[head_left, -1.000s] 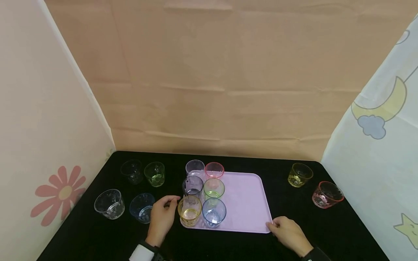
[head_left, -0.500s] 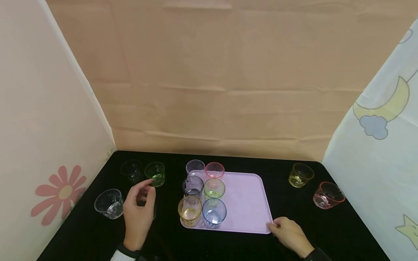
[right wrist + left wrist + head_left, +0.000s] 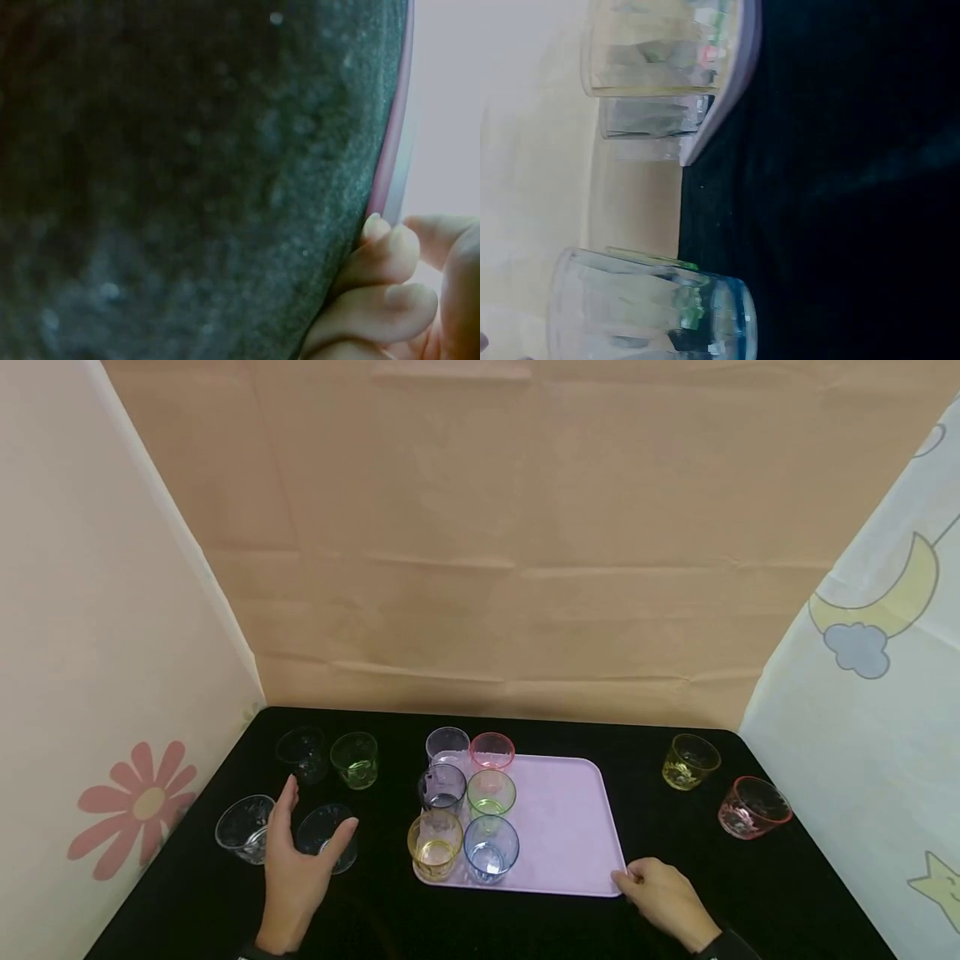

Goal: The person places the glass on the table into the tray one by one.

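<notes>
My left hand [image 3: 295, 875] is at the near side of a blue glass [image 3: 327, 837], thumb and fingers spread apart. In the left wrist view the blue glass [image 3: 652, 307] stands upright on the black cloth; whether my hand touches it I cannot tell. My right hand [image 3: 663, 897] pinches the near right corner of a pink tray [image 3: 566, 827]; in the right wrist view the thumb and curled fingers [image 3: 375, 300] meet at the tray's rim [image 3: 394, 142]. On the tray's left part stand several glasses in two columns, among them a yellow glass [image 3: 435, 852] and a light blue glass [image 3: 491, 852].
Near my left hand stand a clear glass [image 3: 249, 831], a dark clear glass [image 3: 302, 756] and a green glass [image 3: 356, 762]. To the tray's right are a yellow glass [image 3: 690, 762] and a red glass [image 3: 753, 808]. Brown paper [image 3: 487, 568] closes off the back.
My left hand has moved left from beside the tray's yellow glass to the blue glass, and its fingers have spread. My right hand stays at the tray's corner.
</notes>
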Motion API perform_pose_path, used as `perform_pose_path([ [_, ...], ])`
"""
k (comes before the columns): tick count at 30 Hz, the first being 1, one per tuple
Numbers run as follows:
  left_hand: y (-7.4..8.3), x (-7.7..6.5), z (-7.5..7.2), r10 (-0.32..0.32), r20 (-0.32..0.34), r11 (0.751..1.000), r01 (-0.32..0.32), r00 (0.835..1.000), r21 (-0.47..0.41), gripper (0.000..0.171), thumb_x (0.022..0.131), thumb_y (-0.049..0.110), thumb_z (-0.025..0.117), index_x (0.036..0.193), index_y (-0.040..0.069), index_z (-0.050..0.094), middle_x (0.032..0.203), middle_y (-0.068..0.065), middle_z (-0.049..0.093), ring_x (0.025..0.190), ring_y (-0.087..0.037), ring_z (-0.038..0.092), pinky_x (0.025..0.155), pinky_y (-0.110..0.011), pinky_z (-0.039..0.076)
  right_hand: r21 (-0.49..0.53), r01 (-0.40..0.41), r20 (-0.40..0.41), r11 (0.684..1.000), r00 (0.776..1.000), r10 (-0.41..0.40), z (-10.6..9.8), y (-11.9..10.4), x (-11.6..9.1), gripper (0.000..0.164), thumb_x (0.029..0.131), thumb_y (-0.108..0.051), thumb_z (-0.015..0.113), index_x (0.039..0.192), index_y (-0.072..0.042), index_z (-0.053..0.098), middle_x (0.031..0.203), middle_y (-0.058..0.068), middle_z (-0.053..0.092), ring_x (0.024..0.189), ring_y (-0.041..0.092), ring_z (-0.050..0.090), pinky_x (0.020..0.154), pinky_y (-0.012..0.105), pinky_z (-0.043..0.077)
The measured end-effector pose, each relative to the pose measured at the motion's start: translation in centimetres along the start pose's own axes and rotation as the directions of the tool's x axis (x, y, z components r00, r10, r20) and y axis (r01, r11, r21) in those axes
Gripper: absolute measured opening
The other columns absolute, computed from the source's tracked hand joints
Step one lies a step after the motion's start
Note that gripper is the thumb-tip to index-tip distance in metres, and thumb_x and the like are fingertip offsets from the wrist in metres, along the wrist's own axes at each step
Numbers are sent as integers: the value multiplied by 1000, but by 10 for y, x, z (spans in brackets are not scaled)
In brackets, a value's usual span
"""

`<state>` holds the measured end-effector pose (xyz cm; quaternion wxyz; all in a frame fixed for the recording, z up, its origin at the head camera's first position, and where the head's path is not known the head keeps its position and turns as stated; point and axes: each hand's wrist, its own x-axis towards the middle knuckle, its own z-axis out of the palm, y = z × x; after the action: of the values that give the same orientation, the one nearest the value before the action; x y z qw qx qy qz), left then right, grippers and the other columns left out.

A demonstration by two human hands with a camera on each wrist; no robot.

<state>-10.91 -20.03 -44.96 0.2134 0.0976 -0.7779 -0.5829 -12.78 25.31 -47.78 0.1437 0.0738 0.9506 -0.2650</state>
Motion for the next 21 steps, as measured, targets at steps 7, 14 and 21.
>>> perform_pose_path([
  [7,-14,-2,1,-54,6,997,54,999,54,111,81,21,87,164,16,14,165,-20,18,149,-43,20,118,-66,15,8,9,2,1000,1000,-9,1,1,1,32,96,-25,65,67,-12,59,61,0,52,55,16,47,54,30,36],
  [14,-23,-3,1,-101,29,994,100,994,47,118,81,19,87,163,8,4,162,-29,20,148,-48,21,119,-63,17,15,-13,18,1000,1000,12,0,2,2,30,97,-25,65,70,-12,61,63,0,53,56,16,49,55,30,37],
  [21,-32,-6,1,-177,64,982,173,982,70,129,79,23,89,162,11,-8,160,-29,24,147,-48,25,116,-65,22,13,-9,16,1000,1000,9,1,2,2,29,96,-25,66,70,-12,62,64,0,54,57,16,50,55,30,37],
])
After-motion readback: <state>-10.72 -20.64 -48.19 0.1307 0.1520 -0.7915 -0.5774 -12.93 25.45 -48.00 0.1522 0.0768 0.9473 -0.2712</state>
